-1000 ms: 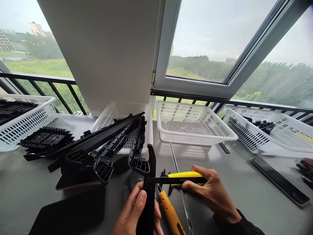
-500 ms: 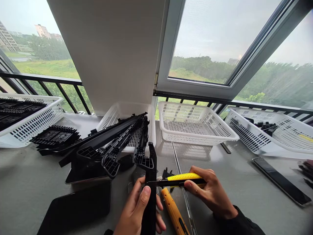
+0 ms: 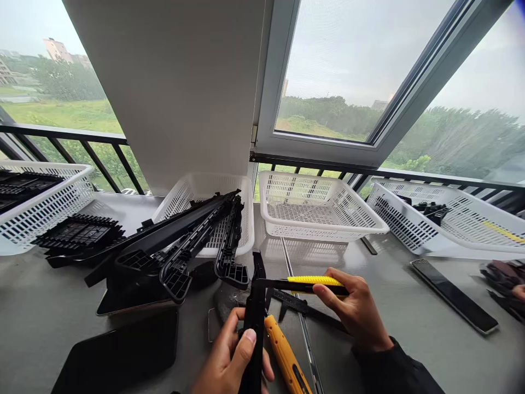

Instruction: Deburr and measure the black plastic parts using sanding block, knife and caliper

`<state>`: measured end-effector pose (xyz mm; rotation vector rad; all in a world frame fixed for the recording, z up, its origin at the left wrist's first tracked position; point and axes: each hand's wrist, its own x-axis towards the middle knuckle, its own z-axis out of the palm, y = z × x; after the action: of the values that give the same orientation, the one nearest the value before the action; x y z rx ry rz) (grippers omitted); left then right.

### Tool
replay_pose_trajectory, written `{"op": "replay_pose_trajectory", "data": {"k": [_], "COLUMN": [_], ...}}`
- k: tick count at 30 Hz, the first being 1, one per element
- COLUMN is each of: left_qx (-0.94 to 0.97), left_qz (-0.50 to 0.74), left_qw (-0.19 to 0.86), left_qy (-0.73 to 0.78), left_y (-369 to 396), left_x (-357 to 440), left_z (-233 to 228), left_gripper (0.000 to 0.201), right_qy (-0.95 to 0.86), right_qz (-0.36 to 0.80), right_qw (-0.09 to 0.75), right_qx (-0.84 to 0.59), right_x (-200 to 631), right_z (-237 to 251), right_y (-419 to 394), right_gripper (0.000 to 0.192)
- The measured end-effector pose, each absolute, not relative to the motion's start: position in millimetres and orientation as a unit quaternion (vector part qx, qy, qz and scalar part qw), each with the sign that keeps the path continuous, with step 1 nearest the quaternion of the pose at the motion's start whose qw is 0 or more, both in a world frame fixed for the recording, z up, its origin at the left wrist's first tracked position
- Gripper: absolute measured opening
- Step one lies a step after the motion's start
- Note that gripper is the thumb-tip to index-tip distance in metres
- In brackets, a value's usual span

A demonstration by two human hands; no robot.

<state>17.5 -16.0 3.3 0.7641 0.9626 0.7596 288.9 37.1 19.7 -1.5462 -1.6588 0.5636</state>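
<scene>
We logged the left hand (image 3: 232,355) closed around a black strip (image 3: 255,314), thumb on its near side and fingertips showing past the right edge. The strip was at bottom centre, over the grey table (image 3: 381,350), pointing away from us, its lower end cut off by the frame. The right hand (image 3: 361,317) was clenched on a yellow-handled knife (image 3: 315,280), thumb pressed along the side. The knife lay crosswise, its tip at the strip's upper part; contact there we couldn't confirm.

We read the step in hand as working the blade at the strip's edge. The next move, we judged, called for a firm left grip, fingers clear of the blade's line, and a short, controlled right-hand stroke.

Just right of the strip we noted an orange-handled tool (image 3: 287,355), a metal rod (image 3: 310,347) and black calipers (image 3: 314,313), partly hidden. Long black parts (image 3: 164,235) leaned on a white basket (image 3: 250,232) to the left. Another hand (image 3: 519,291) showed at the right edge; its grip we couldn't tell.
</scene>
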Motion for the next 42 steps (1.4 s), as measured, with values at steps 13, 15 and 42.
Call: {"op": "replay_pose_trajectory", "data": {"k": [13, 15, 42], "left_qx": [0.36, 0.361, 0.334], "left_qz": [0.335, 0.337, 0.327], "left_qw": [0.741, 0.742, 0.705], "left_qy": [0.457, 0.454, 0.534], "left_y": [-14.5, -13.9, -17.9], "left_x": [16.9, 16.7, 23.0], "left_z": [7.5, 7.7, 11.9], "left_gripper": [0.068, 0.067, 0.118], "right_qy": [-0.63, -0.629, -0.637], "right_qz": [0.171, 0.171, 0.2], "right_qw": [0.433, 0.436, 0.447], "right_qx": [-0.622, -0.621, -0.596], "right_x": [291.3, 291.5, 288.0], "right_z": [17.7, 17.6, 10.9], "right_y": [38.0, 37.8, 40.9], "right_gripper": [0.049, 0.05, 0.055]}}
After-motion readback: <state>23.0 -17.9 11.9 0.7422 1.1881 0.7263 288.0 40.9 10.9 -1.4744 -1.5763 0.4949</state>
